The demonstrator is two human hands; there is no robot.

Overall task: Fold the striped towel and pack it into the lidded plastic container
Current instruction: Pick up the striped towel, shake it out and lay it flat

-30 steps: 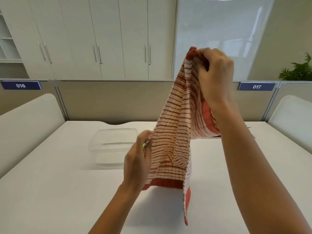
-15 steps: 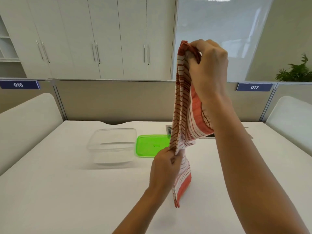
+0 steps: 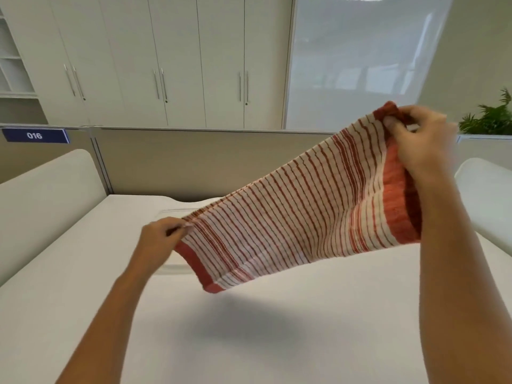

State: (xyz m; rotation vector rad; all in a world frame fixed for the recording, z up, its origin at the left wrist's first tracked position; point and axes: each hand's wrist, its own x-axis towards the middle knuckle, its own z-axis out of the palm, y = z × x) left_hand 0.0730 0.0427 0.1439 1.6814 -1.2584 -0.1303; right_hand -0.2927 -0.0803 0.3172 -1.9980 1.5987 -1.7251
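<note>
The red-and-white striped towel [image 3: 291,220] is stretched in the air above the white table [image 3: 249,328], sloping from low left to high right. My left hand [image 3: 159,242] pinches its lower left corner. My right hand [image 3: 418,142] grips the upper right corner, higher up. The clear plastic container [image 3: 173,266] stands on the table behind the towel and my left hand; only slivers of its rim show. The green lid is hidden behind the towel.
A beige partition [image 3: 180,159] with a blue "016" label [image 3: 34,135] runs behind the table. White chair backs stand at the left [image 3: 47,195] and the right [image 3: 487,189]. Cabinets [image 3: 166,59] and a plant [image 3: 490,117] are beyond.
The towel hung vertically from my right hand; now it is spread wide. My left hand pulled its corner left, my right hand moved right and lower. The lid is now covered.
</note>
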